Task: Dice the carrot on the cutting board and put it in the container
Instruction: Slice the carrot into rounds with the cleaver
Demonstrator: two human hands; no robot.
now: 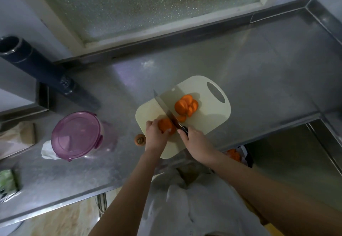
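1. Your left hand (154, 134) is curling its fingers over the carrot (165, 125) on the cutting board (209, 117).
2. Your right hand (196, 139) is gripping the knife (166, 110), its blade touching the carrot.
3. Slices (186, 105) are lying beyond the blade.
4. The lidded container (77, 135) is sitting to the left, with what seems a carrot stub (140, 139) between it and the board.

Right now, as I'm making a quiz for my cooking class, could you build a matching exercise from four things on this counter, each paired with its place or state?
Things:
1. pile of orange carrot slices
2. round clear container with purple lid
3. cut-off carrot top
4. black-handled kitchen knife

Places or states:
A. gripped by the right hand
B. on the cream plastic cutting board
C. on the steel counter, just left of the board
D. lid on

Pairs: 1-B, 2-D, 3-C, 4-A
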